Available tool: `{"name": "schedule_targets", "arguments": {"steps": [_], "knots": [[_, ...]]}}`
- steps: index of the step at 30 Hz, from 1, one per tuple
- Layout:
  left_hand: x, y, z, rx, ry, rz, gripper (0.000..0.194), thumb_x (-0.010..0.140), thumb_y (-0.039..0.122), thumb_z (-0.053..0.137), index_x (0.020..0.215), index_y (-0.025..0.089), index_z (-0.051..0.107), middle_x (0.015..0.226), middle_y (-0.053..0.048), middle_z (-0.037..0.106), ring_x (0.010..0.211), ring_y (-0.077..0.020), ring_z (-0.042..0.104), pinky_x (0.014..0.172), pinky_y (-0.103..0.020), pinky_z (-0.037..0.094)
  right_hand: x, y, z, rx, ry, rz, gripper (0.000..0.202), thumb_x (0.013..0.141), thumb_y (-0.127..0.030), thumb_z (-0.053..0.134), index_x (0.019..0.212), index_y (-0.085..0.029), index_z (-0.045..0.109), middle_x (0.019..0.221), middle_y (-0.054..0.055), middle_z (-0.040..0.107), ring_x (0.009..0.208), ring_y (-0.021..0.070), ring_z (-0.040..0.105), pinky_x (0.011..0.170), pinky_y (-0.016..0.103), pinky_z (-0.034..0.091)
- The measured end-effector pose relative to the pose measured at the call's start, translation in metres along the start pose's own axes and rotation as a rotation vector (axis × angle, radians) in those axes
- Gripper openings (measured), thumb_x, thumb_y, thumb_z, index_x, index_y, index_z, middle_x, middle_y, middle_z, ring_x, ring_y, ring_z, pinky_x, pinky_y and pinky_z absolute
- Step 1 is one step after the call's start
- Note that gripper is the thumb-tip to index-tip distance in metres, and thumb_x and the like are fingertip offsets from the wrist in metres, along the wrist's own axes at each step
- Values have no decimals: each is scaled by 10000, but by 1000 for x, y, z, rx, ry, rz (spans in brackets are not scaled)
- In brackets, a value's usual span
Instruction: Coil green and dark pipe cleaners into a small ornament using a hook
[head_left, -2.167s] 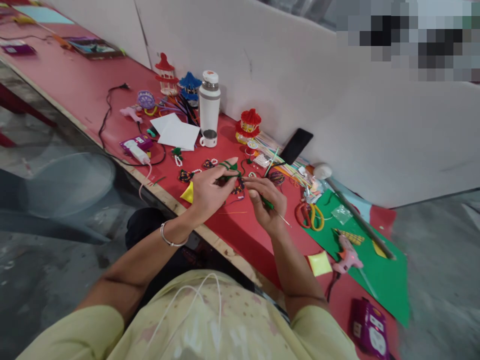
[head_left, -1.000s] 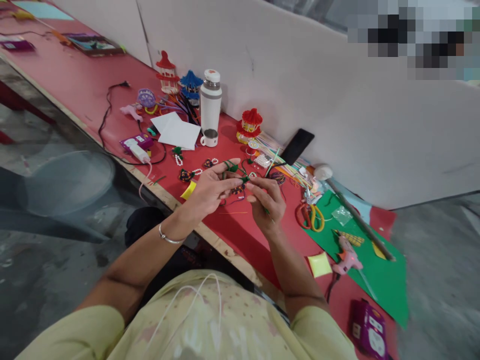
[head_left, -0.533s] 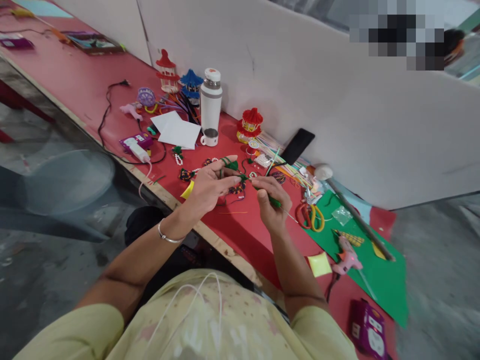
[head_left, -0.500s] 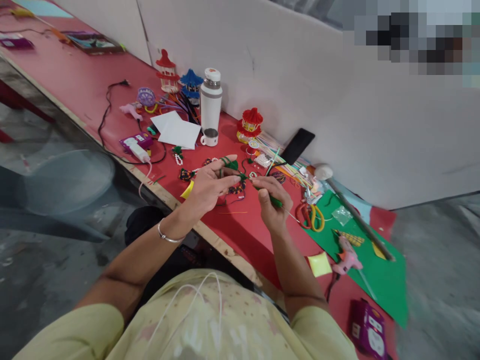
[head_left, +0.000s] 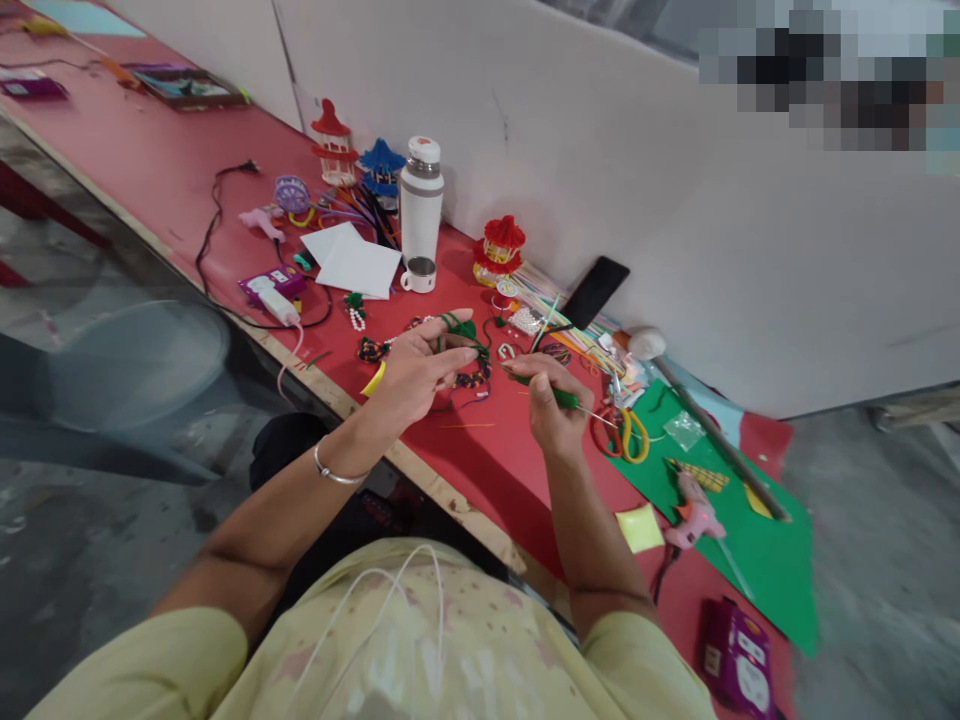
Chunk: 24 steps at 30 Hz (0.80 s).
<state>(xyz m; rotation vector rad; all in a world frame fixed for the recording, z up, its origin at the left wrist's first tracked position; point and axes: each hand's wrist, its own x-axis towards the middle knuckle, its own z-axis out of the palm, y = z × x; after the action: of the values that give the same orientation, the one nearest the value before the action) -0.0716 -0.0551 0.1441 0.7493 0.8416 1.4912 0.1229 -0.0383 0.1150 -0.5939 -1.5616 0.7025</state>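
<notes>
Green yarn (head_left: pixel 463 330) is looped round the fingers of my left hand (head_left: pixel 420 372), and its thumb and fingertips pinch it. A thin tool with a green handle (head_left: pixel 564 398) lies in the closed fingers of my right hand (head_left: pixel 556 400), its metal shaft pointing right toward the scissors (head_left: pixel 634 436). A small gap separates my right fingertips from the yarn. Dark multicoloured beadwork or cord (head_left: pixel 475 376) sits on the red table (head_left: pixel 517 470) just under my left hand.
A white bottle (head_left: pixel 422 215) stands behind my hands. Right of it are a small red-roofed model (head_left: pixel 501 245) and a black phone (head_left: pixel 596 292). A pink glue gun (head_left: pixel 696 515) rests on a green sheet (head_left: pixel 780 570). White papers (head_left: pixel 356 262) lie at the left.
My right hand has moved a little to the right with the green-handled tool, away from the yarn. My left hand has barely shifted.
</notes>
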Motion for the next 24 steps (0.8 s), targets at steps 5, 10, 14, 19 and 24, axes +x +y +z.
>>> {"name": "schedule_targets", "arguments": {"steps": [5, 10, 14, 19, 24], "knots": [[0, -2, -1, 55, 17, 32, 634, 607, 210, 956, 1217, 187, 785, 766, 15, 739, 466, -36, 458, 413, -201, 286, 1, -6, 0, -93, -3, -34, 230, 1035, -405, 660, 979, -269, 837, 966, 61, 851, 949, 234, 810, 859, 434, 679], [2, -6, -2, 178, 53, 122, 634, 614, 246, 961, 1220, 185, 788, 787, 2, 760, 526, -64, 547, 462, -205, 369, -1, -11, 2, -201, -41, -102, 184, 1036, -344, 653, 1027, -280, 825, 1016, 64, 853, 967, 234, 810, 876, 454, 670], [3, -6, -1, 227, 65, 136, 655, 614, 283, 968, 1238, 192, 788, 774, 0, 759, 536, -77, 567, 466, -208, 388, -3, -11, 3, -321, -77, -221, 170, 1033, -312, 649, 1104, -297, 803, 1062, 77, 841, 983, 234, 806, 860, 450, 665], [3, -6, -3, 254, 78, 129, 700, 608, 289, 976, 1269, 173, 775, 761, 4, 766, 514, -80, 568, 457, -206, 411, -4, -9, 5, -403, -114, -374, 246, 1008, -234, 675, 1220, -320, 766, 1115, 81, 829, 997, 228, 794, 829, 425, 644], [0, -7, -4, 393, 98, 240, 666, 689, 307, 946, 1314, 174, 756, 801, -14, 807, 613, -131, 678, 542, -225, 505, -6, -3, 8, -519, -92, -466, 280, 997, -230, 686, 1253, -328, 741, 1120, 82, 829, 1003, 234, 791, 842, 437, 644]]}}
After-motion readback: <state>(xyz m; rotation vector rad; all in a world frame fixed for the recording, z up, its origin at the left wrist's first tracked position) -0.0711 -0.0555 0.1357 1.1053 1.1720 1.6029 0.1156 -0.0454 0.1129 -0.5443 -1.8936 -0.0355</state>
